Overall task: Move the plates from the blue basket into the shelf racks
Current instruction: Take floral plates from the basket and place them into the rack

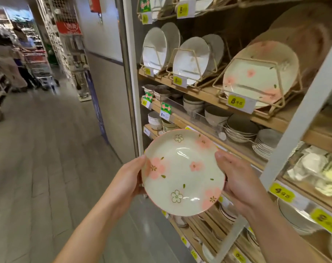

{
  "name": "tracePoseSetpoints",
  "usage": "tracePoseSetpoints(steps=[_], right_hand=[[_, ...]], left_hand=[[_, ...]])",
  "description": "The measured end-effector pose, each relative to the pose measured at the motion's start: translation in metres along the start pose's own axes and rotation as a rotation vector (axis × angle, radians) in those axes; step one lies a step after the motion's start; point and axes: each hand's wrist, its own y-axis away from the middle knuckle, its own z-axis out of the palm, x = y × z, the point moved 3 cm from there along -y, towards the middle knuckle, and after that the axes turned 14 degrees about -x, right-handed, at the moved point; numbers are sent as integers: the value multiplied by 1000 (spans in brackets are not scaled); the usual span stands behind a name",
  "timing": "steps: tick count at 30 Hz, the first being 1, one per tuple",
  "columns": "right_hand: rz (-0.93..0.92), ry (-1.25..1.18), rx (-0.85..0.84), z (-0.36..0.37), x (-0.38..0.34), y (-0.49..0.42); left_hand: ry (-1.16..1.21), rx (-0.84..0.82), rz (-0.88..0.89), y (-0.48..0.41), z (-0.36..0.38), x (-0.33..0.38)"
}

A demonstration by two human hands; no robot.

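Observation:
A cream plate with pink blossoms [182, 172] is held face up in front of the shelving. My left hand [131, 179] grips its left rim with the thumb on top. My right hand [237, 179] grips its right rim the same way. Up on the right shelf, a gold wire rack [224, 74] holds matching blossom plates [260, 80] leaning back. Two more wire racks [186, 54] to its left hold plain white plates [154, 50]. The blue basket is out of view.
Lower shelves carry stacked bowls [194, 106] and plates [241, 130], with yellow price tags [237, 102] along the wooden edges. A white upright post [294, 133] crosses the shelf front at right. People with a shopping cart [39, 67] stand far down the aisle at left.

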Motion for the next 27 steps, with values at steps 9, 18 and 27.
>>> tracePoseSetpoints(steps=[9,18,27], right_hand=[[-247,103,274,-48,-65,-30],[-707,202,698,-52,-147,-68],[-1092,333,1050,-52,-204,-104]], left_hand=[[-17,-278,184,-117,29,66],[-55,-413,739,-193,66,187],[175,-511,1200,-243,102,255]])
